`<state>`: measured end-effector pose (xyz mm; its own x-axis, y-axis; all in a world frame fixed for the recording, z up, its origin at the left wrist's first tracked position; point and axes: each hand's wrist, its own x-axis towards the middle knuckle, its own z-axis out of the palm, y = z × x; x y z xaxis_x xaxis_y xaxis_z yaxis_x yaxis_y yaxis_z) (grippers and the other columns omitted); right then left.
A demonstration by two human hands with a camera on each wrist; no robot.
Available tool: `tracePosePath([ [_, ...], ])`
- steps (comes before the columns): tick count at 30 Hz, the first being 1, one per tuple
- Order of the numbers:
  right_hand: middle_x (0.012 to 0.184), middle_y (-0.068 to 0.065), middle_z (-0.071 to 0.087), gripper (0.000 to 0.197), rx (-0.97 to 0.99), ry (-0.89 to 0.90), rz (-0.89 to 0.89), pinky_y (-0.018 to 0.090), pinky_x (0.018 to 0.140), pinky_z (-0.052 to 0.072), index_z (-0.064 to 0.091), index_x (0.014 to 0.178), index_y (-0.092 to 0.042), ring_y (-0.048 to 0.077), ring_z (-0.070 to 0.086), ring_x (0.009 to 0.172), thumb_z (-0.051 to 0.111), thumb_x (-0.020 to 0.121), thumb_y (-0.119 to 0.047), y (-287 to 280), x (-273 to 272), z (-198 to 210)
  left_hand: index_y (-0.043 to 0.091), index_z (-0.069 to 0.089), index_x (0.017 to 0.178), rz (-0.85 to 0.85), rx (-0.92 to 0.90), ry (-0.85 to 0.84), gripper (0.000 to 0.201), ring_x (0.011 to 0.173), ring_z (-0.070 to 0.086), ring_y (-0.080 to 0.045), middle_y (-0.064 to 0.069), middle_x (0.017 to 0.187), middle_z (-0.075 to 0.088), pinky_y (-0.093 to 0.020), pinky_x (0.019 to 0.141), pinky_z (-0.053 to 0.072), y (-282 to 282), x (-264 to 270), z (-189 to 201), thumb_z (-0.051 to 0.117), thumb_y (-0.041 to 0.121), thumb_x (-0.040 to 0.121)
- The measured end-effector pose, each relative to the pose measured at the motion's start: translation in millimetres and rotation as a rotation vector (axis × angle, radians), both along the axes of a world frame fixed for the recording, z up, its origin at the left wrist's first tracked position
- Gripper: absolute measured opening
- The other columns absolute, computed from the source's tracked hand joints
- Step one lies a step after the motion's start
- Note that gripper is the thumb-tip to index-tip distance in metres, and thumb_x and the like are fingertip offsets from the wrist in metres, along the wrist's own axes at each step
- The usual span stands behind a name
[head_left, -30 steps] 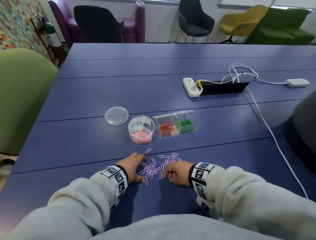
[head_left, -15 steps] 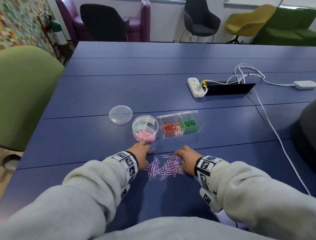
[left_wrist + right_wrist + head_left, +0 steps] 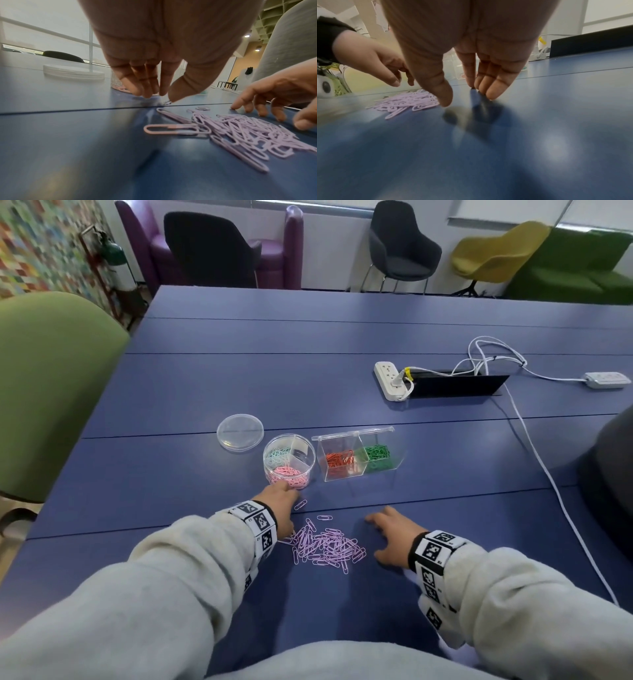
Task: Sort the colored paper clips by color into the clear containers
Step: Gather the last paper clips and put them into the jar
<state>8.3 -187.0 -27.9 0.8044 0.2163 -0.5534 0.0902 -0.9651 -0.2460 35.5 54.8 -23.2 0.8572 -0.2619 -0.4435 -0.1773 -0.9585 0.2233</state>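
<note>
A heap of lilac paper clips lies on the blue table between my hands. My left hand reaches past the heap, fingers straight, to the foot of the round clear container holding pink and mint clips. In the left wrist view its thumb tip rests by a stray clip, and the left hand holds nothing. My right hand lies spread on the table just right of the heap, empty; the right wrist view shows the right hand with fingertips on the surface. A rectangular clear box holds orange and green clips.
The round lid lies behind the round container. A white power strip, a black cable flap and a white cable run along the right half. A green chair stands at the left edge.
Both hands have let go of the heap they were cupping. The left hand moved forward to the round container. The right hand slid to the right and spread flat.
</note>
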Motion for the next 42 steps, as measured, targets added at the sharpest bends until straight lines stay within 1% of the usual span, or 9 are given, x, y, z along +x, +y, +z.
tracePosePath([
  [5, 0.133, 0.002, 0.034, 0.072, 0.030, 0.021, 0.065, 0.032, 0.099, 0.045, 0.030, 0.144, -0.023, 0.020, 0.047, 0.120, 0.066, 0.081, -0.025, 15, -8, -1, 0.022, 0.046, 0.135, -0.099, -0.012, 0.053, 0.053, 0.125, 0.039, -0.025, -0.005, 0.131, 0.040, -0.036, 0.104, 0.038, -11, -6, -3, 0.058, 0.019, 0.084],
  [9, 0.132, 0.001, 0.036, 0.067, 0.064, 0.006, 0.159, 0.031, 0.098, 0.044, 0.032, 0.143, -0.026, 0.021, 0.047, 0.120, 0.063, 0.084, -0.021, 29, -15, -4, 0.025, 0.051, 0.128, -0.132, -0.075, 0.061, 0.047, 0.117, 0.048, -0.019, -0.001, 0.124, 0.044, -0.031, 0.099, 0.041, -8, -16, 0, 0.061, 0.021, 0.082],
  [16, 0.138, 0.001, 0.031, 0.097, 0.029, 0.014, 0.193, 0.037, 0.103, 0.042, 0.020, 0.148, -0.029, 0.023, 0.041, 0.127, 0.076, 0.071, -0.044, 32, -8, 1, 0.025, 0.029, 0.142, -0.079, 0.013, 0.085, 0.092, 0.124, 0.042, -0.023, -0.001, 0.132, 0.038, -0.037, 0.102, 0.041, -3, -34, -2, 0.076, 0.051, 0.067],
  [20, 0.134, 0.003, 0.033, 0.085, 0.017, -0.035, 0.334, 0.040, 0.106, 0.037, 0.030, 0.144, -0.030, 0.025, 0.035, 0.127, 0.075, 0.073, -0.044, 45, -3, -3, 0.026, 0.033, 0.140, -0.103, -0.013, 0.058, 0.088, 0.122, 0.041, -0.023, -0.002, 0.129, 0.036, -0.038, 0.103, 0.039, -13, -35, -10, 0.076, 0.051, 0.067],
  [28, 0.125, 0.006, 0.045, 0.034, 0.063, -0.064, 0.417, 0.033, 0.099, 0.037, 0.057, 0.122, -0.022, 0.027, 0.045, 0.118, 0.059, 0.089, -0.026, 42, 14, 0, 0.021, 0.057, 0.117, -0.085, -0.080, 0.063, 0.035, 0.114, 0.046, -0.024, -0.005, 0.122, 0.041, -0.031, 0.098, 0.036, -20, -32, -12, 0.065, 0.030, 0.084],
  [34, 0.119, 0.008, 0.048, 0.030, 0.051, -0.020, 0.424, 0.032, 0.094, 0.041, 0.058, 0.119, -0.019, 0.029, 0.051, 0.112, 0.052, 0.090, -0.017, 39, 20, 1, 0.013, 0.061, 0.097, -0.040, -0.141, 0.064, 0.016, 0.097, 0.056, -0.025, -0.005, 0.111, 0.047, -0.028, 0.084, 0.042, -29, -33, -13, 0.063, 0.017, 0.082],
  [36, 0.112, 0.006, 0.049, 0.031, 0.073, -0.001, 0.404, 0.031, 0.092, 0.041, 0.059, 0.119, -0.020, 0.027, 0.052, 0.110, 0.053, 0.089, -0.016, 37, 23, 1, 0.016, 0.057, 0.082, -0.020, -0.170, 0.059, 0.007, 0.086, 0.054, -0.023, 0.000, 0.100, 0.044, -0.026, 0.076, 0.042, -31, -33, -12, 0.063, 0.013, 0.080],
  [39, 0.117, 0.004, 0.056, 0.031, 0.075, 0.001, 0.375, 0.031, 0.094, 0.042, 0.062, 0.119, -0.024, 0.025, 0.053, 0.111, 0.057, 0.089, -0.022, 33, 28, 2, 0.026, 0.038, 0.062, 0.010, -0.184, 0.058, 0.033, 0.076, 0.047, -0.016, 0.005, 0.093, 0.041, -0.024, 0.068, 0.039, -33, -34, -14, 0.062, 0.009, 0.077],
  [42, 0.117, 0.000, 0.062, 0.028, 0.089, 0.011, 0.331, 0.028, 0.094, 0.044, 0.065, 0.116, -0.024, 0.020, 0.056, 0.109, 0.062, 0.088, -0.028, 28, 34, 7, 0.026, 0.036, 0.060, 0.053, -0.200, 0.052, 0.034, 0.074, 0.048, -0.015, 0.006, 0.090, 0.044, -0.026, 0.070, 0.044, -32, -34, -14, 0.062, 0.010, 0.074],
])
